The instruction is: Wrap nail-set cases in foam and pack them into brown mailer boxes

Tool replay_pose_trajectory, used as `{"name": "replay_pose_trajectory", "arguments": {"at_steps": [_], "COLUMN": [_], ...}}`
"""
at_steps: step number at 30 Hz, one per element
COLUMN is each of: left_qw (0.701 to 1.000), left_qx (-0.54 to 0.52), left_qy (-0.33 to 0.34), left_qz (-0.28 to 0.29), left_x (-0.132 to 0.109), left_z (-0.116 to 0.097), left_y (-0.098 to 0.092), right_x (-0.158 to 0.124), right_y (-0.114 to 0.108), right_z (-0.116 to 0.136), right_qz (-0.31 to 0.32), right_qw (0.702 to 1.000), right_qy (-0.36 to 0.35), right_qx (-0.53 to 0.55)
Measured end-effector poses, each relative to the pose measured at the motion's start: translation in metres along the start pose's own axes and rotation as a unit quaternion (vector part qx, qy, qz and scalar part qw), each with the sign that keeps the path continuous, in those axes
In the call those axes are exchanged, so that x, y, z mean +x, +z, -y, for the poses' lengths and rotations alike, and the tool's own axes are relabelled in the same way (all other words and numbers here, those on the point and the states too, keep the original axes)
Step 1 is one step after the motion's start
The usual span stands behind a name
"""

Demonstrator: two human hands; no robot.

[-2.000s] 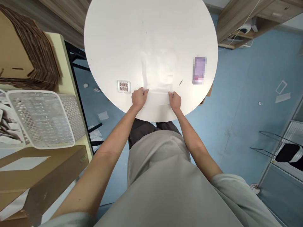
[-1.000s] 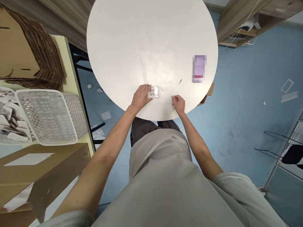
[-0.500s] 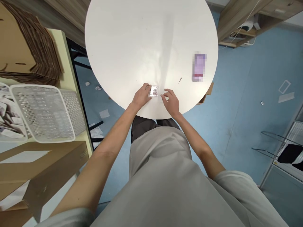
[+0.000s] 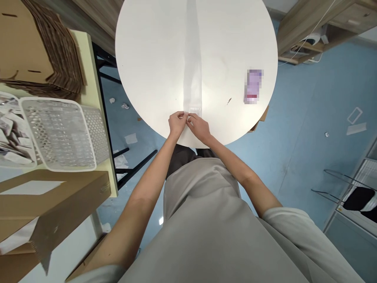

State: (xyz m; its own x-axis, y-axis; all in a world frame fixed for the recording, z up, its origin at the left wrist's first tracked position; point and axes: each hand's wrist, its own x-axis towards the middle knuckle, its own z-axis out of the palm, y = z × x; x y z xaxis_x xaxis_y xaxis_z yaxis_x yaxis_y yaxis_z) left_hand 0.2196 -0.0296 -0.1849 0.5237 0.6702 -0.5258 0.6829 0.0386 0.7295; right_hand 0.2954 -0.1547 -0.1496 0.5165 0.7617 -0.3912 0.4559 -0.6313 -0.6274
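We see a long, greyish, translucent strip [image 4: 192, 67] lying flat on the white round table [image 4: 147, 70], running straight from the far side toward the near edge. At its near end we make out a small, clear, rectangular piece [image 4: 196, 110], partly hidden, its details too small to tell.

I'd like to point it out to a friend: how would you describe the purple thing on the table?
Find the round white table. Near its right edge, beyond the right hand, lies a pixelated rectangular purple item. Its colour and reddish band set it apart from the dark mark nearby.
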Motion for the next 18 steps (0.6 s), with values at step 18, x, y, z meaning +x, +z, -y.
{"name": "replay_pose_trajectory", "arguments": {"at_steps": [18], "left_qw": [0.991], "left_qx": [0.104], "left_qy": [-0.078], "left_qz": [-0.027], "left_x": [0.016], "left_z": [-0.01], "left_y": [0.01], "right_x": [0.025], "right_y": [-0.011], "right_z": [-0.041], "right_qz": [-0.074], "right_qw": [0.948], "right_qy": [0.267], "right_qx": [0.157]}}
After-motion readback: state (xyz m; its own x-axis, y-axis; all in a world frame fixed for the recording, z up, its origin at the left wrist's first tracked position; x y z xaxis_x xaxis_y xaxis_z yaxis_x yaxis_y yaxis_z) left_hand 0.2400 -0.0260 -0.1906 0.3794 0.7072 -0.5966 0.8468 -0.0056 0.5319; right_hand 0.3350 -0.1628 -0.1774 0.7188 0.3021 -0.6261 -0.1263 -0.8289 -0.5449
